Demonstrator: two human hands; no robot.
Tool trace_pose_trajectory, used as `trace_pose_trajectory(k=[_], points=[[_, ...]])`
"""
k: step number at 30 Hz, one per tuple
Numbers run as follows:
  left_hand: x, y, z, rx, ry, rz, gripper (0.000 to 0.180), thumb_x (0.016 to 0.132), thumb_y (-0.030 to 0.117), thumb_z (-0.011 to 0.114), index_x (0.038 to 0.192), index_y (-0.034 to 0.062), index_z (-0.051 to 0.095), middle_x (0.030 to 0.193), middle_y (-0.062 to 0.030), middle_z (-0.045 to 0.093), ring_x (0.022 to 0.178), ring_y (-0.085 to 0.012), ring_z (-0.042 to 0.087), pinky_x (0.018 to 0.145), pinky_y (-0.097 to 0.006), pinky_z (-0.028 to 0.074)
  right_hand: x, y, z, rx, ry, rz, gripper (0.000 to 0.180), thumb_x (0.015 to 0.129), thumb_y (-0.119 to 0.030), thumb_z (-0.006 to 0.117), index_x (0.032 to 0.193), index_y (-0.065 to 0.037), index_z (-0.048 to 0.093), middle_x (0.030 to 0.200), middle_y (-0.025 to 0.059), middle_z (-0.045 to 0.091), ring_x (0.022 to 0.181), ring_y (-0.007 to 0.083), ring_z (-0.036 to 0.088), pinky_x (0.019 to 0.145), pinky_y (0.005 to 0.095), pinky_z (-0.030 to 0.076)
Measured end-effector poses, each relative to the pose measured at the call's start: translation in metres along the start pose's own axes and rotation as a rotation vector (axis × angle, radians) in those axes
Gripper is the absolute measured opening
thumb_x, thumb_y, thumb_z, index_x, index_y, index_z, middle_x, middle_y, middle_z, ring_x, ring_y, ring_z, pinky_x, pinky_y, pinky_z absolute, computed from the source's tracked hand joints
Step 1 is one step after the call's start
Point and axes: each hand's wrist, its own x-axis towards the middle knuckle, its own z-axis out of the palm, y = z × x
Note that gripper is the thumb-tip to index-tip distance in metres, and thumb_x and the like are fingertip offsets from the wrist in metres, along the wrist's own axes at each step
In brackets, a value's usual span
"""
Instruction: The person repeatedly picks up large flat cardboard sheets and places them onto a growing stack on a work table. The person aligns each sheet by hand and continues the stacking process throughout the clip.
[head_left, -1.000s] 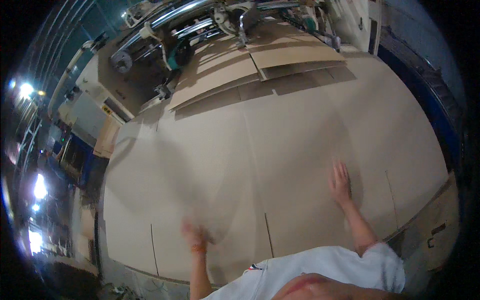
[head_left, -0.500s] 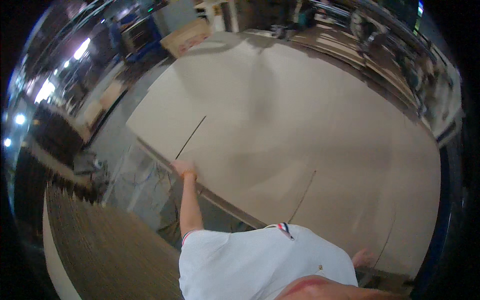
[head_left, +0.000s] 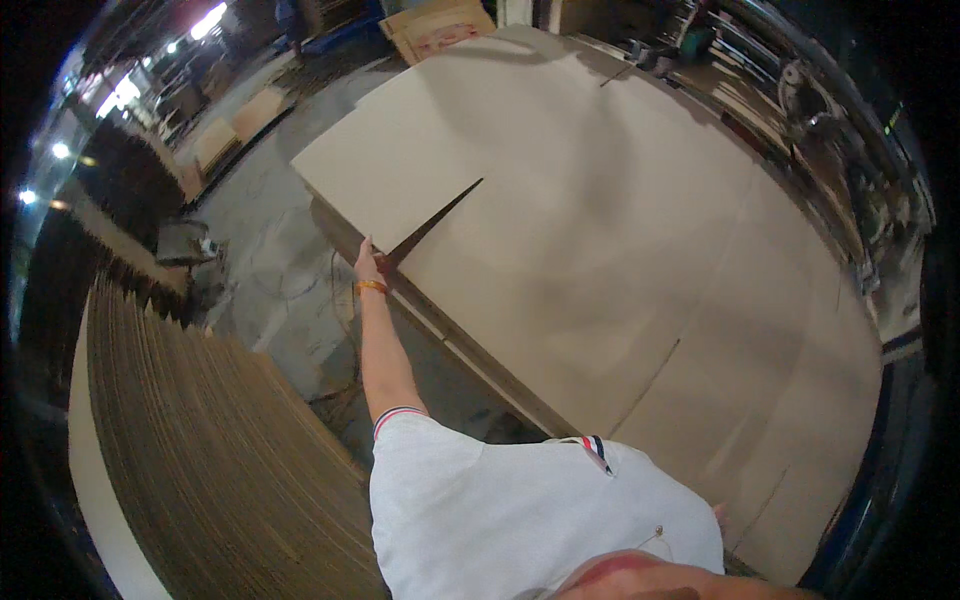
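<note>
Slotted cardboard sheet (head_left: 560,280) right of cardboard stack (head_left: 230,460). Our left hand (head_left: 369,263), beyond stack, clamped on sheet's edge; right hand (head_left: 721,514) mostly hidden, grip we can't tell. Lopsided lift could tear sheet at gaping slot (head_left: 427,229).

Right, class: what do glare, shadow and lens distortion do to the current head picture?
Head view: glare whitens the lights at upper left; soft shadows cross the cardboard sheet; fisheye distortion bows its far edge, and the corners go black. Also in the head view, the machine at upper right is dim, its parts hard to make out.
</note>
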Motion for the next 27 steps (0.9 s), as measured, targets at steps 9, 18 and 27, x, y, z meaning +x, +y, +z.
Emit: trace_pose_trajectory(k=[9, 18, 27], points=[[0.059, 0.073, 0.009, 0.233, -0.267, 0.131, 0.045, 0.091, 0.026, 0.059, 0.126, -0.0016, 0.054, 0.126, -0.0131, 0.056, 0.099, -0.0264, 0.060, 0.081, -0.036, 0.050, -0.049, -0.071, -0.010, -0.432, -0.251, 0.123, 0.069, 0.095, -0.053, 0.038, 0.146, -0.007, 0.027, 0.148, 0.0279, 0.026, 0.141, 0.0423, 0.014, 0.112, 0.0580, 0.006], [-0.033, 0.107, 0.038, 0.252, -0.442, 0.552, 0.040, 0.085, 0.007, 0.062, 0.122, -0.0031, 0.051, 0.113, -0.0134, 0.059, 0.094, -0.0218, 0.060, 0.078, -0.036, 0.052, -0.083, -0.140, -0.067, -0.724, -0.398, -0.433, 0.057, 0.097, -0.041, 0.041, 0.137, 0.001, 0.042, 0.147, 0.0238, 0.033, 0.137, 0.0439, 0.024, 0.112, 0.0553, 0.017], [-0.145, 0.040, 0.018, 0.439, -0.638, 0.557, 0.021, 0.078, 0.010, 0.070, 0.094, -0.0015, 0.062, 0.082, -0.0060, 0.063, 0.071, -0.0164, 0.058, 0.064, -0.033, 0.045, -0.113, -0.276, -0.045, 0.250, -0.272, -0.789, 0.039, 0.096, -0.031, 0.048, 0.122, -0.003, 0.058, 0.126, 0.0195, 0.055, 0.118, 0.0372, 0.050, 0.100, 0.0431, 0.039]])
